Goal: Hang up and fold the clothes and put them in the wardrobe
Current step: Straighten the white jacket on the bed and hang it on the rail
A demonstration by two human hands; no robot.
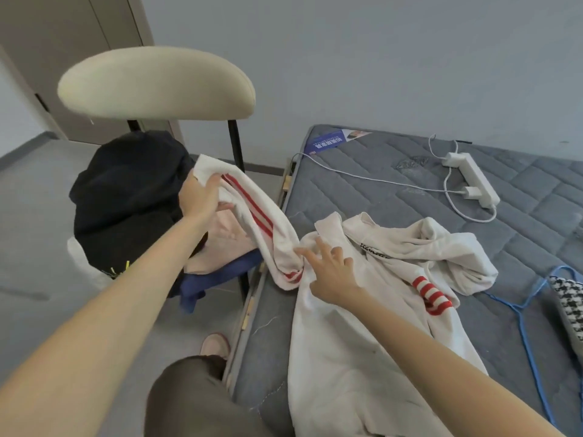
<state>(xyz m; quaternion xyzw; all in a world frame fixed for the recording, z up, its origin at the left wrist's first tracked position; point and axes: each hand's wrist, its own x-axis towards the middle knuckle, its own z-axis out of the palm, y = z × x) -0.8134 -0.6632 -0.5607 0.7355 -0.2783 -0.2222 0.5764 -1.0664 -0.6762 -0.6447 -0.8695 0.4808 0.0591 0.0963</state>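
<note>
A white sweatshirt (pixel 353 326) with red stripes lies crumpled on the grey mattress (pixel 520 216). One of its sleeves stretches left toward the chair. My left hand (pixel 202 200) grips that sleeve's end above the chair seat. My right hand (pixel 331 272) rests on the sweatshirt's body near the mattress edge, fingers spread. A blue wire hanger (pixel 520 310) lies on the mattress to the right of the sweatshirt.
A chair (pixel 157 86) with a cream backrest stands left of the bed, piled with a black garment (pixel 126 197), a pink one (pixel 220 244) and a blue one (pixel 214 279). A white power strip (pixel 473 178) with cables and a houndstooth item (pixel 568 307) lie on the mattress. A brown wardrobe door (pixel 63 42) stands behind.
</note>
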